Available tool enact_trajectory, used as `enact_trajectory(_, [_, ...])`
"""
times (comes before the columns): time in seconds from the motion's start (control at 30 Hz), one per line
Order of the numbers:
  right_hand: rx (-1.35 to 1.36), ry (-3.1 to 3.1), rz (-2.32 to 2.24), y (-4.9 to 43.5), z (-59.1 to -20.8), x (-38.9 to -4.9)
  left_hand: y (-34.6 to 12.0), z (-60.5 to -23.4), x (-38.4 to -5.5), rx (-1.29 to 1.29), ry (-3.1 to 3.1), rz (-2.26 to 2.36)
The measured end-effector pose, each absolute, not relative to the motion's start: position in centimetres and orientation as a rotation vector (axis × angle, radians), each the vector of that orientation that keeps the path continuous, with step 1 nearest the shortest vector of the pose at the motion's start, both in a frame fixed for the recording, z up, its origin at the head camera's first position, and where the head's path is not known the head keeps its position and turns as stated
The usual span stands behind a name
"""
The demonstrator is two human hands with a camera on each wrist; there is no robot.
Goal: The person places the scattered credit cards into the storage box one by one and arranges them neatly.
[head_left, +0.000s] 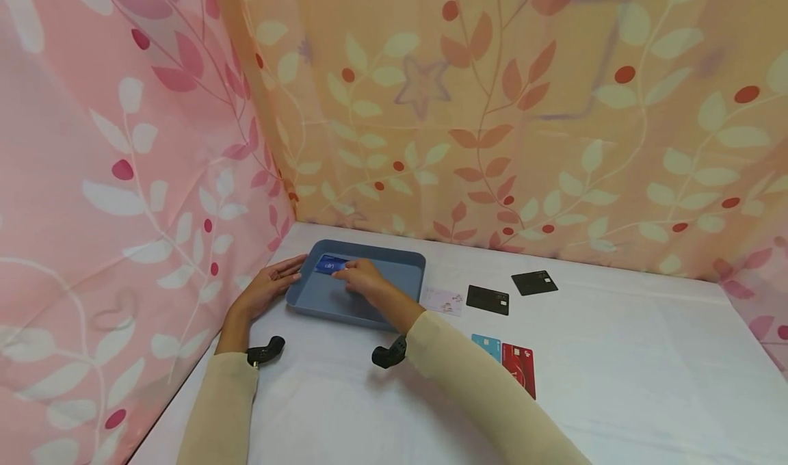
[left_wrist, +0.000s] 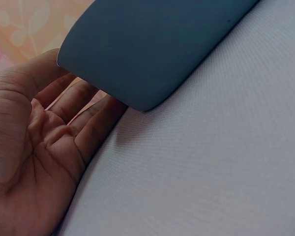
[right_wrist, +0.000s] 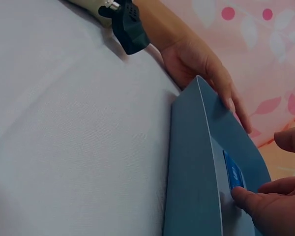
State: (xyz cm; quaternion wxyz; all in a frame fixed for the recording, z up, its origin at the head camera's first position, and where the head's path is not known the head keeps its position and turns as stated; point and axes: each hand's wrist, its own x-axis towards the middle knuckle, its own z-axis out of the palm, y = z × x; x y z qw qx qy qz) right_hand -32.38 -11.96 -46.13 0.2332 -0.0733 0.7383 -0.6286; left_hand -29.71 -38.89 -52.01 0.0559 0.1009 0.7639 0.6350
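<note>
A blue card (head_left: 330, 264) lies flat in the back left corner of a blue-grey tray (head_left: 320, 297). Over the tray reaches my right hand (head_left: 364, 277), its digits at the card's right end. In the right wrist view one fingertip touches the blue card (right_wrist: 232, 172), while another digit stands well apart from it. Beside the tray's left wall is my left hand (head_left: 268, 291), its fingers extended along the outside. The left wrist view shows the left palm (left_wrist: 44, 172) facing the tray's corner (left_wrist: 137, 64), with fingers partly hidden behind it.
Right of the tray lie a pale flowered card (head_left: 444, 301), a black card (head_left: 488, 300) and another black card (head_left: 534, 282). Nearer me are a light blue card (head_left: 488, 346) and a red card (head_left: 520, 369), partly hidden by my right sleeve. Patterned cloth walls (head_left: 462, 143) stand behind and left.
</note>
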Motion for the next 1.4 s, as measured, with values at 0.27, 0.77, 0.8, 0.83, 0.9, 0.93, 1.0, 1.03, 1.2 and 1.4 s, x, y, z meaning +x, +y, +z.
enact_trajectory(0.27, [-0.260,1.976,-1.785,-10.5,-45.0,-31.8,-38.8,-52.0,-29.8,0.297,2.325,1.913])
enact_trajectory(0.77, [-0.548,2.011,-1.732,-4.9,-40.3,-28.1,-39.3,-52.1,-29.7,0.273,2.275,1.932])
enact_trajectory(0.8, [-0.574,2.018,-1.714,-4.4,-40.1,-27.9,-39.3,-52.1,-29.7,0.278,2.268,1.938])
enact_trajectory(0.83, [-0.596,2.028,-1.698,-3.9,-39.9,-27.6,-39.3,-52.1,-29.6,0.279,2.262,1.942])
enact_trajectory(0.9, [-0.645,2.052,-1.677,-2.9,-39.6,-27.3,-39.2,-52.2,-29.5,0.276,2.262,1.944])
enact_trajectory(0.93, [-0.666,2.069,-1.667,-2.4,-39.5,-27.1,-39.2,-52.2,-29.5,0.277,2.265,1.942])
enact_trajectory(1.0, [-0.705,2.096,-1.654,-1.5,-39.5,-26.9,-39.2,-52.1,-29.3,0.272,2.271,1.935])
enact_trajectory(1.03, [-0.726,2.106,-1.648,-1.0,-39.4,-26.7,-39.1,-52.2,-29.3,0.269,2.275,1.931])
enact_trajectory(1.2, [-0.773,2.144,-1.627,1.5,-39.1,-25.8,-38.9,-52.2,-29.6,0.282,2.280,1.918])
enact_trajectory(1.4, [-0.787,2.210,-1.587,4.1,-38.8,-24.7,-39.0,-52.3,-29.9,0.308,2.314,1.890])
